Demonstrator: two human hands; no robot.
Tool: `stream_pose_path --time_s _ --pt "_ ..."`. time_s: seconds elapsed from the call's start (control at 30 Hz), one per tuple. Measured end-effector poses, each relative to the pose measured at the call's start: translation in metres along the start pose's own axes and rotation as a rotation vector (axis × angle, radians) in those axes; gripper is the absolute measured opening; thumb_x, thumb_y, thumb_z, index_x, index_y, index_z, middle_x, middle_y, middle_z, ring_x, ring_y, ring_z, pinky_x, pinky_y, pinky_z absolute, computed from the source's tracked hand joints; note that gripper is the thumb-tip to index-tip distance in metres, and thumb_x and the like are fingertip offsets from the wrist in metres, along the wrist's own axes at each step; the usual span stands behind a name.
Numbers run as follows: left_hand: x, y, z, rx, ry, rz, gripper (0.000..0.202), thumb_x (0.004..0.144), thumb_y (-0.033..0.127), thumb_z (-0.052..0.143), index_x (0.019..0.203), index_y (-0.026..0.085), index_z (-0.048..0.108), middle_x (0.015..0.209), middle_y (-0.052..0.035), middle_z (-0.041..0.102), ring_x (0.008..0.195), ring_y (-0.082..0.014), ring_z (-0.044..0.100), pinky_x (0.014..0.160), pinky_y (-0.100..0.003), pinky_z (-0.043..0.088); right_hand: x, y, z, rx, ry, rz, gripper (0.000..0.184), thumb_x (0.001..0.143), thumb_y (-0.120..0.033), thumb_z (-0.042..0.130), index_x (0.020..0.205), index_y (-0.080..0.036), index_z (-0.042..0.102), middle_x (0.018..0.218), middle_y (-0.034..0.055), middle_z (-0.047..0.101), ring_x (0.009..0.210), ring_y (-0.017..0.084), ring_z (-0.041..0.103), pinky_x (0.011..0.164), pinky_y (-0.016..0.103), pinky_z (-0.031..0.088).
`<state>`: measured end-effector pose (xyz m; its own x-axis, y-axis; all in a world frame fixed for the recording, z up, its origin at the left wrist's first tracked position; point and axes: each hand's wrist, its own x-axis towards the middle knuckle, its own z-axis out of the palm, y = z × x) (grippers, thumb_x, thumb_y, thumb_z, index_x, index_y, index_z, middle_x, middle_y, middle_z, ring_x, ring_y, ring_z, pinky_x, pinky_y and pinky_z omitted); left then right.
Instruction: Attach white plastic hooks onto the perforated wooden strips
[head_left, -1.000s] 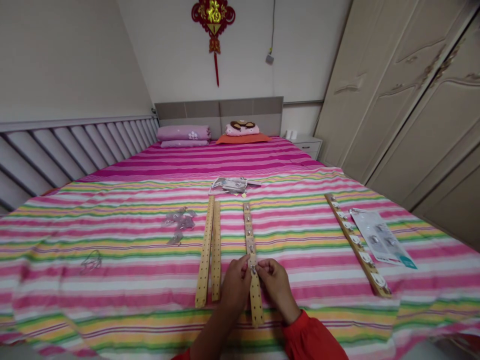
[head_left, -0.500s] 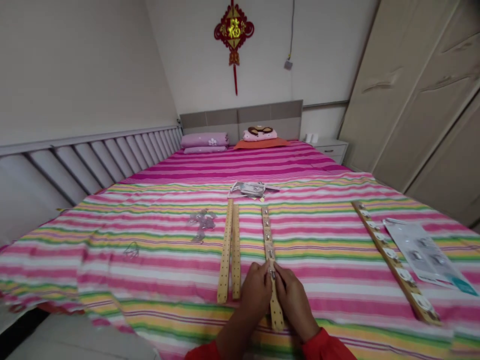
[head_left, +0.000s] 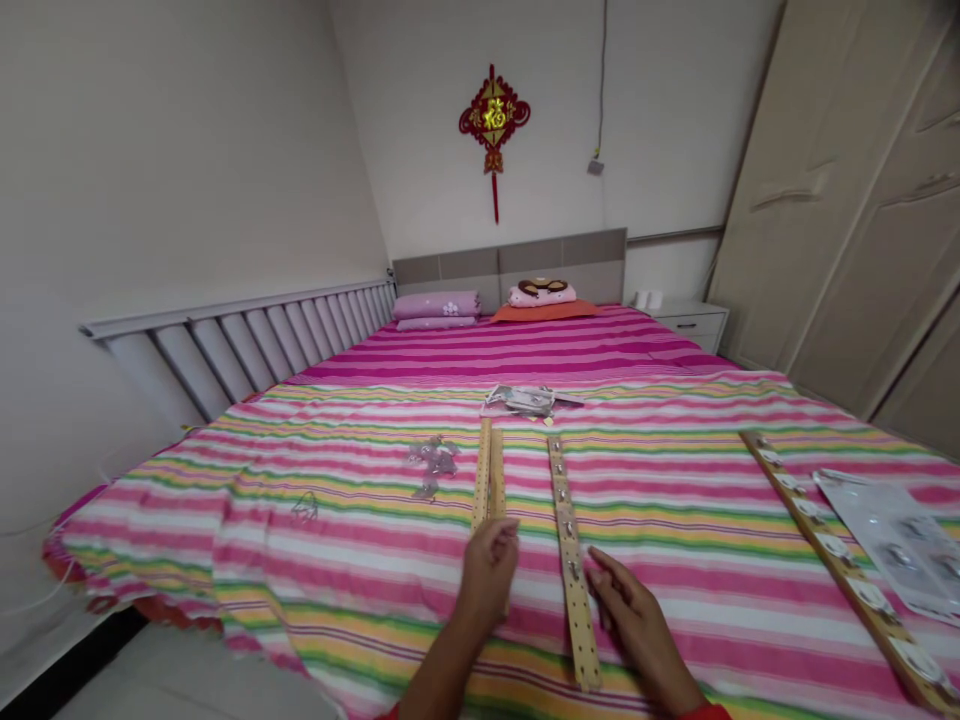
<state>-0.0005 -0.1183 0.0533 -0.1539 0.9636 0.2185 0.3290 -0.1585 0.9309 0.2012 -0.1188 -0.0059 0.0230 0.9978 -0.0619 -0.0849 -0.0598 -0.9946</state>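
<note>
The middle wooden strip lies lengthwise on the bed, drilled with rows of holes and carrying small metal fittings along its far part. My right hand is just right of it, fingers stretched out and apart, holding nothing. To the left, my left hand hovers over two perforated wooden strips and hides their near ends. Its fingers are curled in; whether something small is inside them cannot be seen. Left of those strips lies a small heap of clear plastic bags.
At right lies a longer wooden strip with round white pieces, beside a clear plastic package. Farther back sits a pile of packets. A thin wire-like bundle lies at left on the striped sheet.
Both hands have let go of the middle strip. My left hand moved left over the two strips; my right moved slightly right and opened. The view has tilted up and turned left.
</note>
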Motion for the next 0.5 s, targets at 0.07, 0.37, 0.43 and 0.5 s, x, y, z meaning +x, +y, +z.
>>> stream_pose_path --time_s 0.07,0.37,0.43,0.5 --pt "0.013 -0.005 -0.03 0.014 0.145 -0.028 0.024 0.078 0.028 0.05 0.093 0.017 0.066 0.089 -0.006 0.063 0.081 -0.0171 0.057 0.072 -0.029 0.046 -0.002 -0.002 0.002 0.02 0.004 0.001 0.065 0.067 -0.058 0.067 0.113 -0.013 0.062 0.05 -0.0059 0.05 0.042 0.011 0.042 0.04 0.025 0.033" --pt "0.061 -0.073 -0.119 0.433 0.436 0.04 0.02 0.072 0.024 0.05 0.085 0.016 0.063 0.082 -0.0056 0.06 0.078 -0.0202 0.057 0.073 -0.031 0.046 0.001 -0.005 0.004 0.021 -0.007 -0.003 0.055 0.066 -0.058 0.067 0.1 -0.015 0.065 0.047 -0.0053 0.051 0.038 0.01 0.039 0.038 0.023 0.028" --pt "0.063 -0.077 -0.12 0.532 0.42 0.045 0.02 0.072 0.022 0.051 0.087 0.016 0.062 0.087 -0.0056 0.058 0.081 -0.0196 0.057 0.073 -0.03 0.047 0.002 -0.005 0.004 0.015 -0.003 0.001 0.055 0.067 -0.057 0.066 0.102 -0.015 0.064 0.048 -0.0046 0.053 0.038 0.01 0.04 0.039 0.023 0.028" --pt "0.066 -0.077 -0.118 0.604 0.402 0.015 0.018 0.074 0.021 0.051 0.088 0.017 0.061 0.091 -0.0047 0.056 0.08 -0.0179 0.057 0.071 -0.028 0.046 0.002 -0.005 0.004 0.01 -0.001 0.0 0.056 0.067 -0.057 0.066 0.102 -0.014 0.064 0.046 -0.0054 0.051 0.037 0.01 0.039 0.039 0.023 0.027"
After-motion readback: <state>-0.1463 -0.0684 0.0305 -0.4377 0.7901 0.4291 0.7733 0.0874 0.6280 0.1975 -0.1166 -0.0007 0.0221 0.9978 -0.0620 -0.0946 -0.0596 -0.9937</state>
